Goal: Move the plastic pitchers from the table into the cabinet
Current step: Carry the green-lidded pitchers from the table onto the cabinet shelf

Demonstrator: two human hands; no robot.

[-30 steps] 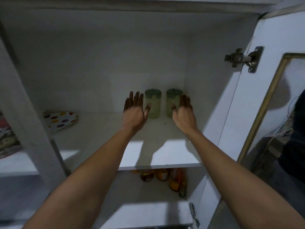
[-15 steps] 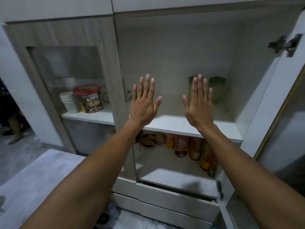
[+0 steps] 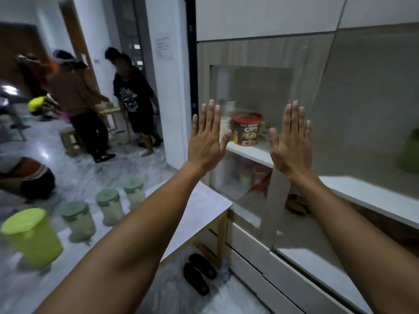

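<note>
Both hands are empty and spread flat, the left hand (image 3: pixel 207 141) and right hand (image 3: pixel 291 147) raised before the cabinet (image 3: pixel 260 55). Three small green-lidded pitchers (image 3: pixel 110 207) and a lime one (image 3: pixel 31 236) stand on the worktop (image 3: pixel 192 211) at lower left (blurred). The person would do well to turn there, take one pitcher per hand by the body and carry it upright.

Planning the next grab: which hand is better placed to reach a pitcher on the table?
Probably the left hand: the pitchers stand on the table on its side, under that forearm. The right hand, also empty, is raised before the cabinet.
</note>
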